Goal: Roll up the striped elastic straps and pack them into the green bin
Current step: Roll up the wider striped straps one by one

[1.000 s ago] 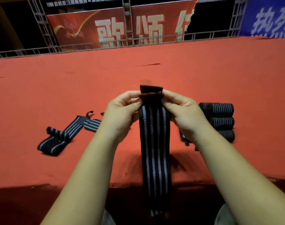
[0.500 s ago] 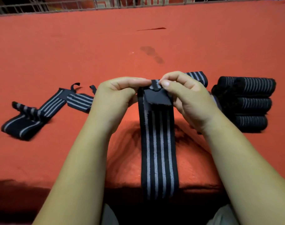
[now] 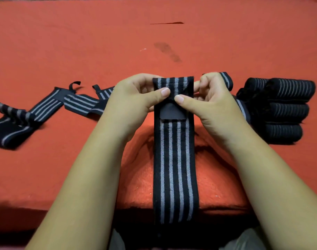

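I see the left hand (image 3: 134,98) and right hand (image 3: 208,101) pinching the folded top of a striped strap (image 3: 174,159), thumbs on the fold. The strap hangs over the red table (image 3: 64,42) edge. Rolled straps (image 3: 283,109) lie stacked at right, unrolled straps (image 3: 46,107) at left.

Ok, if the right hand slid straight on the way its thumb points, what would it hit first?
Likely the thumb of the left hand, just across the folded end of the striped strap, though depth is unclear.
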Tool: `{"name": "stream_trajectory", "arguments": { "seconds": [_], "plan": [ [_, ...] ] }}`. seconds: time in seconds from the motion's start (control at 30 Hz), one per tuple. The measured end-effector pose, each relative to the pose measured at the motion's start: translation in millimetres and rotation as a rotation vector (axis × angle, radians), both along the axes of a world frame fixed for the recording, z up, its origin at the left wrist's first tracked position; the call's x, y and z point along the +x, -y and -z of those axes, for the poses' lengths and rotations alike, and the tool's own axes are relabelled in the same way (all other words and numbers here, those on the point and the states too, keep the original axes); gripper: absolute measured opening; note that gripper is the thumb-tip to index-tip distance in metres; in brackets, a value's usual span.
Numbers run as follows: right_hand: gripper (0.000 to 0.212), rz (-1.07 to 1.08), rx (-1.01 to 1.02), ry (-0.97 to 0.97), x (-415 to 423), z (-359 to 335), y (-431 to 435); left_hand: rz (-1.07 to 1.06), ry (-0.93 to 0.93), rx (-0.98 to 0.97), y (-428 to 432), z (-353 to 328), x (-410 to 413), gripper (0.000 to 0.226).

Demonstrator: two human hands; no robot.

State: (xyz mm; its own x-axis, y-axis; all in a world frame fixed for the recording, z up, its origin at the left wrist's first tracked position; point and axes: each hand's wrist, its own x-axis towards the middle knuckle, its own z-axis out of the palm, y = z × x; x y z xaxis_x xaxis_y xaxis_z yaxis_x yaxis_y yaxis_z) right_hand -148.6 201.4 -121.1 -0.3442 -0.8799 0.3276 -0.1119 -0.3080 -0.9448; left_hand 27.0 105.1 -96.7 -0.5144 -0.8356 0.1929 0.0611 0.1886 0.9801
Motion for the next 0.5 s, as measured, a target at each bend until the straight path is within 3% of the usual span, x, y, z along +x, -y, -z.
{"name": "stream_trajectory", "arguments": {
  "seconds": [0.2, 0.33, 0.4, 0.5],
  "plan": [
    [0.028, -0.083, 0.267, -0.019, -4, 11, -11, -0.139, 0.097, -0.314, -2, -2, 2, 0.021],
    [0.031, -0.152, 0.302, -0.026, -5, 9, -14, -0.144, 0.036, -0.303, -7, 0, 2, 0.024],
    [0.020, -0.160, 0.281, -0.049, -5, 8, -15, -0.149, 0.009, -0.273, -8, 2, 2, 0.024],
    [0.021, -0.106, 0.262, -0.101, -8, 9, -14, -0.121, 0.008, -0.139, -8, 5, 2, 0.024]
  ]
}}
